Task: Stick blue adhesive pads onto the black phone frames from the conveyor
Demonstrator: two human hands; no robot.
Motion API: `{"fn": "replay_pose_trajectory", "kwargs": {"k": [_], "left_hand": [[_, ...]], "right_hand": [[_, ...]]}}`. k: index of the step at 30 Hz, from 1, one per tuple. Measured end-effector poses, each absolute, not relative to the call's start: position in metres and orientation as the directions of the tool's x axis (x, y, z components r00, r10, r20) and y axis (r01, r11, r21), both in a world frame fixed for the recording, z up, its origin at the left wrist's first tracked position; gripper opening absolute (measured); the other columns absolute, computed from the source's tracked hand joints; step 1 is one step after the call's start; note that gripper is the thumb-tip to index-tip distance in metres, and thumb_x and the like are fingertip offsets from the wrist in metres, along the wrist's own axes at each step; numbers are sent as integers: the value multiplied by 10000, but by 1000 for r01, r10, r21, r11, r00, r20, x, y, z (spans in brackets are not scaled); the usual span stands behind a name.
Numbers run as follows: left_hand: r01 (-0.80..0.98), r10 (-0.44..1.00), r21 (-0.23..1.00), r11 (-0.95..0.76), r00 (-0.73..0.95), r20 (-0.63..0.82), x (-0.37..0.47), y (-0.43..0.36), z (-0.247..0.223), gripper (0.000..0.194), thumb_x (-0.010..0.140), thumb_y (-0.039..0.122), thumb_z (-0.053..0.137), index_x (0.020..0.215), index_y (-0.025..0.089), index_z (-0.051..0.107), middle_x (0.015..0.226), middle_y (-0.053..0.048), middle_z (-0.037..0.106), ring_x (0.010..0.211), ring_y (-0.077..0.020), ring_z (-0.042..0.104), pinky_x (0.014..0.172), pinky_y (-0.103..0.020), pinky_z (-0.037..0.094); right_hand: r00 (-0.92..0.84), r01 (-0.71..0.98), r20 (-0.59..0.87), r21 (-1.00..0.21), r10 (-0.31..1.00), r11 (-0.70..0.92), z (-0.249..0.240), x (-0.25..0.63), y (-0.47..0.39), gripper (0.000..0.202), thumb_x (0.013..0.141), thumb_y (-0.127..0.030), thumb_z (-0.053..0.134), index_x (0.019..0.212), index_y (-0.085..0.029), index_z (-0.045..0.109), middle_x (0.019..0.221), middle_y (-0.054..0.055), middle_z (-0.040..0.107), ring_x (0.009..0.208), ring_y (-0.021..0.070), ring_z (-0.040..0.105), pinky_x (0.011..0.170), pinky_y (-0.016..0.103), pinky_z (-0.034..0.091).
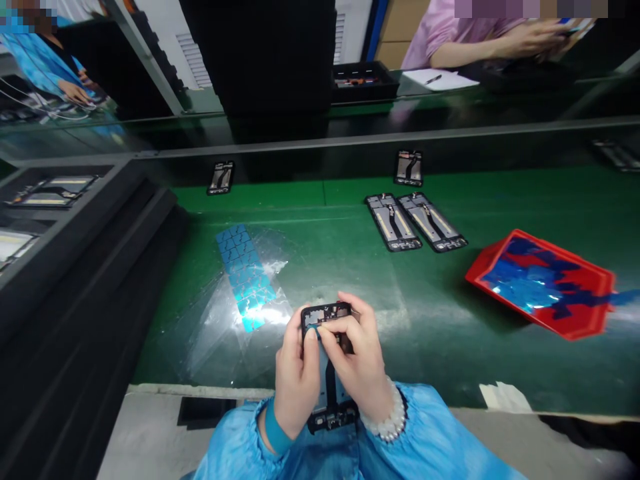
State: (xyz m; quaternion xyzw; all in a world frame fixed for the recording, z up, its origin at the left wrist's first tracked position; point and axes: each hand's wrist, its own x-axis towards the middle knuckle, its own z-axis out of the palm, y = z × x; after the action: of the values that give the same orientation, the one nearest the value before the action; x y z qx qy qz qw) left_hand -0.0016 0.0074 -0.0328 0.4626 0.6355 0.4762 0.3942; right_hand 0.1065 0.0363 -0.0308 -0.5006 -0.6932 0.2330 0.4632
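Close to my body I hold a phone frame (pixel 330 383) with a black ribbon cable running down its middle. My left hand (pixel 297 373) is closed around its left side, with the thumb over the inner face. My right hand (pixel 363 360) is at the top right, thumb and forefinger pinched together over the inside. Between the left thumb and the right fingertips shows a small blue film piece (pixel 313 328), partly hidden. To the left lies a sheet of blue stickers (pixel 245 273) on clear plastic film (pixel 215 340).
Two phone frames (pixel 393 223) lie ahead on the green bench, others near its back edge. A red bin (pixel 580 327) with blue film scraps stands right. Black foam trays (pixel 75 320) are stacked left. Across the partition are two people (pixel 45 60).
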Motion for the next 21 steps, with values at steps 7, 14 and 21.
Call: {"fn": "replay_pose_trajectory", "kwargs": {"k": [7,14,21], "left_hand": [[268,959,960,82,-282,-3,1,4,-36,399,919,311,409,1304,208,411,1211,-88,625,1092,-195,602,903,-313,498],[418,994,908,-19,-89,61,-8,3,-21,454,935,243,352,1382,173,319,1236,-96,612,1099,-184,601,883,-272,494],[519,993,854,33,-114,31,-9,15,-16,458,941,263,311,1376,124,352,1178,-118,645,983,-191,657,796,-260,511]], "right_hand": [[46,478,315,-840,948,256,-23,109,39,440,764,-244,610,1173,-213,451,1386,138,291,1265,284,354,935,462,429],[-180,117,-136,-986,974,-116,-5,113,55,333,703,-257,645,992,-209,485,933,22,613,824,162,621,738,305,521],[-60,182,-27,-983,998,-16,-5,112,47,187,763,-209,560,932,-208,478,804,-6,578,733,141,589,645,264,508]]}}
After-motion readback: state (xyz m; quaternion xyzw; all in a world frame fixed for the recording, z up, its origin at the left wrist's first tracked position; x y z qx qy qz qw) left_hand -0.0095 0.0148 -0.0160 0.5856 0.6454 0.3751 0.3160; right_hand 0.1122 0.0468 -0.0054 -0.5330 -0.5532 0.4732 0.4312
